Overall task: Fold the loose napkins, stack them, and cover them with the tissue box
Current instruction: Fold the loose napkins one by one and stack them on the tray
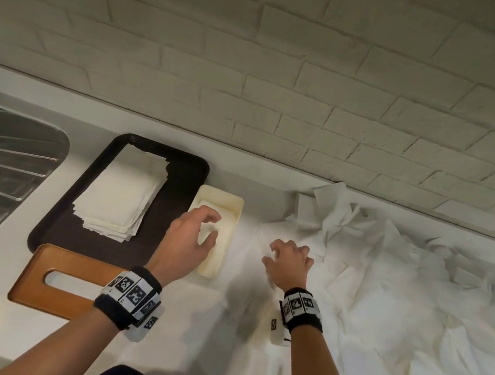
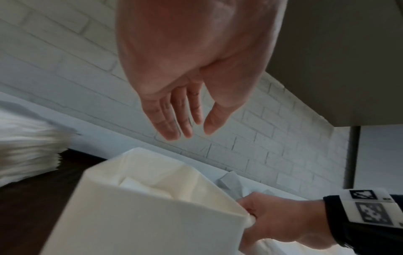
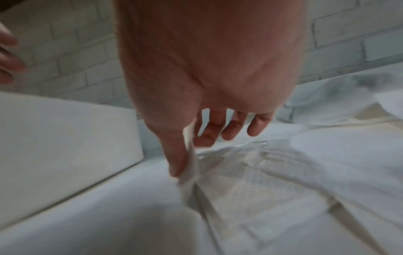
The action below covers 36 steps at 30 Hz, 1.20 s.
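The person is standing at a white counter (image 1: 3, 326) with a brick wall (image 1: 261, 58) at the far side. The right hand (image 1: 289, 264) is pinching the corner of a loose napkin (image 3: 250, 181) between thumb and forefinger; the right wrist view is showing the thin paper caught at the thumb, while the other fingers are hanging free. This napkin is lying at the near left edge of a big pile of loose napkins (image 1: 417, 297), which is covering the right part of the counter.

The left hand (image 1: 189, 244) is hovering over the cream tissue box (image 1: 229, 207), fingers relaxed and spread, holding nothing. The box is standing open side up, between the hands, just to the right of a dark tray (image 1: 191, 161). On the tray a stack of folded napkins (image 1: 117, 195) is lying, not quite even at its edges. A wooden lid with a slot (image 1: 59, 283) is lying near the tray, at its near side.

I judge that the folding step is in hand: one more napkin is being taken from the pile, and many are remaining, so the task is far from finished. The next move probably calls for both hands: lifting this one sheet free without dragging its neighbours, spreading it flat, and bringing the edges together. The paper looks thin, so a gentle pull is needed.
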Available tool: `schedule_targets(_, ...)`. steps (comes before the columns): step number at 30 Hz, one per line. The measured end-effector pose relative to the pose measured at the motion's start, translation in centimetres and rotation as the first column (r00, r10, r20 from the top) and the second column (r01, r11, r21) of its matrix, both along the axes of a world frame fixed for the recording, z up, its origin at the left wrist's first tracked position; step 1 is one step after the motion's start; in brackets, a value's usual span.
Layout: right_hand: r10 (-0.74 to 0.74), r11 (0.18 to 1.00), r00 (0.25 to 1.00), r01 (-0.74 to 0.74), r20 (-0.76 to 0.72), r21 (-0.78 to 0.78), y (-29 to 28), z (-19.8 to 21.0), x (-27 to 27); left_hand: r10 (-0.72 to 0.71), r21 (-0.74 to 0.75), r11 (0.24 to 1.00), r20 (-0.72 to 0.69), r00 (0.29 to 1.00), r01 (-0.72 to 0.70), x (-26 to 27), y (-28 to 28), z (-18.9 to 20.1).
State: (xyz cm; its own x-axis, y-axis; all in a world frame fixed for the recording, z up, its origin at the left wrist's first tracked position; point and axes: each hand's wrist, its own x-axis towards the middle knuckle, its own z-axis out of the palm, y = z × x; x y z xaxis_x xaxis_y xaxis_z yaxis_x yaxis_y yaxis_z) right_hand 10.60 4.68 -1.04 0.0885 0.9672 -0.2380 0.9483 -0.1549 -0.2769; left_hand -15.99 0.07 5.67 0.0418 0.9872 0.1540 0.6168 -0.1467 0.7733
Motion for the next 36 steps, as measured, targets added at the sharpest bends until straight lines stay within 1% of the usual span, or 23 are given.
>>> schedule_targets(1,-0.002,1.000,0.999,0.003,-0.040,0.030,-0.3,0.2,0.3,-0.029,0.003,1.000,0.011,1.000,0.029,0.5,0.1,0.2)
schedule_targets(3,0.004,0.996,0.977,0.015,-0.215,0.084,-0.9,1.4,1.0,-0.094,-0.006,0.995,0.029,0.995,0.095,1.5,0.4,0.5)
schedule_targets(4,0.026,0.994,0.939,0.012,-0.342,0.109,-1.2,2.5,1.3,-0.123,-0.028,0.992,0.040,0.992,0.124,1.9,0.6,0.7)
schedule_targets(5,0.063,0.992,0.883,-0.003,-0.465,0.130,-1.7,4.0,1.4,-0.150,-0.060,0.986,0.057,0.987,0.153,2.4,0.8,0.9)
schedule_targets(6,0.112,0.987,0.824,-0.030,-0.555,0.155,-2.3,6.0,1.5,-0.171,-0.108,0.978,0.082,0.982,0.179,2.9,1.0,1.3)
schedule_targets(8,0.214,0.972,0.728,-0.091,-0.651,0.217,-3.3,10.1,1.2,-0.187,-0.208,0.953,0.175,0.967,0.222,4.1,1.1,2.6)
schedule_targets(10,0.271,0.957,0.632,-0.092,-0.726,0.277,-3.9,13.5,0.7,-0.161,-0.226,0.942,0.345,0.925,0.249,5.1,1.0,4.3)
schedule_targets(11,0.270,0.952,0.579,-0.043,-0.769,0.303,-4.2,14.7,0.4,-0.138,-0.209,0.946,0.435,0.890,0.248,5.4,1.0,4.8)
schedule_targets(12,0.246,0.950,0.515,0.042,-0.821,0.310,-4.3,15.6,0.0,-0.120,-0.185,0.952,0.503,0.856,0.243,5.6,1.0,5.4)
schedule_targets(13,0.208,0.944,0.457,0.139,-0.865,0.301,-4.4,16.0,-0.5,-0.110,-0.156,0.961,0.545,0.831,0.230,5.6,0.9,5.9)
schedule_targets(14,0.176,0.930,0.426,0.222,-0.887,0.292,-4.7,16.2,-1.0,-0.098,-0.127,0.971,0.569,0.816,0.205,5.5,0.7,6.4)
schedule_targets(15,0.153,0.917,0.425,0.276,-0.892,0.289,-4.9,16.0,-1.8,-0.075,-0.106,0.980,0.588,0.805,0.169,5.4,0.6,6.6)
schedule_targets(16,0.132,0.912,0.434,0.299,-0.891,0.280,-5.3,15.7,-2.7,-0.046,-0.094,0.987,0.606,0.794,0.129,5.2,0.6,6.8)
schedule_targets(18,0.100,0.924,0.439,0.292,-0.893,0.247,-6.4,14.7,-4.9,0.005,-0.089,0.994,0.633,0.774,0.067,4.6,0.6,6.8)
schedule_targets(20,0.080,0.937,0.442,0.273,-0.894,0.219,-7.4,13.2,-6.7,0.040,-0.110,0.993,0.644,0.764,0.041,3.8,0.4,6.5)
schedule_targets(21,0.076,0.935,0.465,0.275,-0.882,0.226,-7.6,12.3,-7.3,0.053,-0.125,0.991,0.647,0.761,0.037,3.3,0.4,6.3)
schedule_targets(23,0.093,0.924,0.571,0.257,-0.816,0.285,-7.6,11.0,-7.9,0.081,-0.153,0.988,0.668,0.740,0.030,2.4,0.2,6.1)
schedule_targets(24,0.110,0.923,0.623,0.224,-0.775,0.312,-7.4,10.6,-8.0,0.106,-0.166,0.986,0.682,0.723,0.012,1.9,0.2,6.2)
schedule_targets(25,0.125,0.928,0.655,0.188,-0.745,0.321,-7.3,10.3,-8.0,0.139,-0.177,0.984,0.694,0.707,-0.020,1.5,0.2,6.2)
schedule_targets(27,0.142,0.932,0.688,0.149,-0.711,0.330,-7.2,10.1,-8.2,0.203,-0.195,0.977,0.699,0.685,-0.090,0.9,0.4,6.1)
schedule_targets(29,0.121,0.929,0.681,0.178,-0.722,0.323,-7.4,10.0,-8.5,0.233,-0.199,0.971,0.695,0.680,-0.130,0.8,0.6,5.8)
schedule_targets(32,0.080,0.944,0.613,0.207,-0.786,0.257,-8.0,10.1,-9.4,0.278,-0.209,0.960,0.664,0.695,-0.185,1.2,0.9,5.4)
schedule_targets(36,0.090,0.956,0.627,0.164,-0.774,0.244,-8.7,9.2,-10.1,0.286,-0.217,0.957,0.639,0.714,-0.190,1.5,1.5,4.9)
